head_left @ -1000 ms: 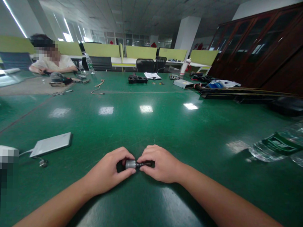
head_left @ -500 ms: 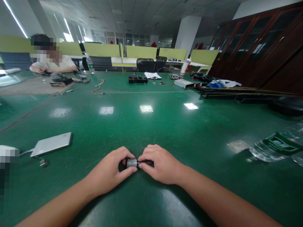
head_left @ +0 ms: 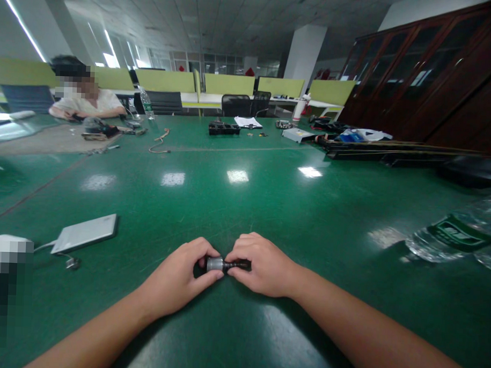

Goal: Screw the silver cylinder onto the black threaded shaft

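Observation:
A small silver metal cylinder (head_left: 215, 264) lies low over the green table (head_left: 236, 216), gripped between the thumb and fingers of my left hand (head_left: 182, 277). From its right end runs a thin dark shaft (head_left: 237, 265). The thumb and forefinger of my right hand (head_left: 267, 265) close around this shaft, close beside the cylinder. The shaft's far end is partly hidden under my right palm. Both hands rest at or just above the tabletop.
To the left lies a white flat box (head_left: 85, 233) with a cable. Clear plastic bottles (head_left: 449, 236) lie at the right. Farther back are a black tray (head_left: 224, 129), papers (head_left: 247, 122) and long dark bars (head_left: 391, 151). A person (head_left: 91, 101) sits at the far left.
My right fingers have shifted slightly, and more of the dark shaft shows between them. My left hand keeps its grip on the cylinder.

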Demonstrator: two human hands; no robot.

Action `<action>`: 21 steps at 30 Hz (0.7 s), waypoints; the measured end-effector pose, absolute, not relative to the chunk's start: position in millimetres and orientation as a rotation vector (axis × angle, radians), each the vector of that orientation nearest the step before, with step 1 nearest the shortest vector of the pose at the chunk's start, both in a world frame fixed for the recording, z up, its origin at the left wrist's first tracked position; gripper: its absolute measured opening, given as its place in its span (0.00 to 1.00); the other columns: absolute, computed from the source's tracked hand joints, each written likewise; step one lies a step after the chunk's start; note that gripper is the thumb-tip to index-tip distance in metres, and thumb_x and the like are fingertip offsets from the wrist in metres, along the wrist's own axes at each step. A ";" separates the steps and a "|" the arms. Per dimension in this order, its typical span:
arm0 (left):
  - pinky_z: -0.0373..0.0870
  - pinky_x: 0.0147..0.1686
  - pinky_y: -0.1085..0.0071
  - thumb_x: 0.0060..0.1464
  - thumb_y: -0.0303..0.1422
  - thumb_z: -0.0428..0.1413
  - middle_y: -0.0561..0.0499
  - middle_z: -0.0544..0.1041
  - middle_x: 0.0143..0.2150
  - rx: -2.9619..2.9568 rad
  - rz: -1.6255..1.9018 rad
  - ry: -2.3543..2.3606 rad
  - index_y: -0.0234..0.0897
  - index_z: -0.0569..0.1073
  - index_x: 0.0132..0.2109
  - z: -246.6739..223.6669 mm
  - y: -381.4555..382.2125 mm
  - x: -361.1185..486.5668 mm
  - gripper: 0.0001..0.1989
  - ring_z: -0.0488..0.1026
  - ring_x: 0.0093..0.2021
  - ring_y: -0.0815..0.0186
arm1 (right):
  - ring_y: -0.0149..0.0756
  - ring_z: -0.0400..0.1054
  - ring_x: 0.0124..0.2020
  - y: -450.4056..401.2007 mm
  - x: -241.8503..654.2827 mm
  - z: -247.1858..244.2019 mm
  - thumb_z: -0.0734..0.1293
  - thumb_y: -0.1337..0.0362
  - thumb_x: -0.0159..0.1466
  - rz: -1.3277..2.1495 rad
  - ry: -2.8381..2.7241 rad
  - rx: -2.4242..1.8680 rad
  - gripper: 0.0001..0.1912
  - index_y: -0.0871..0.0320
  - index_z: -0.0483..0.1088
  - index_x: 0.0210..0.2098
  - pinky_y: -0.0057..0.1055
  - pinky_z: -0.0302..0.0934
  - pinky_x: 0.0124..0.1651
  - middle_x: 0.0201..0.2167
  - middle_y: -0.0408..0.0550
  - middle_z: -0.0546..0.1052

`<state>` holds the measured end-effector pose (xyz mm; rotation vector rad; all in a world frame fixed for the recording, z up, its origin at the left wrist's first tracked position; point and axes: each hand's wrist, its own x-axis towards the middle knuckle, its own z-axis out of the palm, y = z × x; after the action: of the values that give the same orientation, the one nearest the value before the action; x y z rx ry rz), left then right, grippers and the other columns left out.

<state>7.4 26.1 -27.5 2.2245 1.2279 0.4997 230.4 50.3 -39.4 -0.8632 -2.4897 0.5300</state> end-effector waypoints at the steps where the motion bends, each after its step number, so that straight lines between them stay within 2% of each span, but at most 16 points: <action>1: 0.66 0.39 0.66 0.59 0.35 0.57 0.51 0.73 0.37 2.224 0.501 1.228 0.39 0.72 0.43 -27.5 26.2 7.3 0.07 0.70 0.38 0.62 | 0.35 0.68 0.35 50.5 230.7 -39.3 0.69 0.67 0.59 0.529 -2.492 -0.860 0.07 0.58 0.77 0.37 0.33 0.57 0.42 0.30 0.45 0.77; 21: 0.67 0.39 0.67 0.58 0.34 0.58 0.51 0.73 0.37 2.242 0.502 1.230 0.38 0.73 0.43 -27.6 26.7 5.8 0.07 0.71 0.37 0.62 | 0.35 0.69 0.35 50.7 234.1 -39.1 0.71 0.66 0.58 0.561 -2.477 -0.896 0.05 0.57 0.76 0.35 0.34 0.58 0.45 0.29 0.44 0.77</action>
<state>5.8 26.7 -27.6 2.2423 1.2304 0.5019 234.1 50.7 -39.1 -0.8957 -2.4767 0.5607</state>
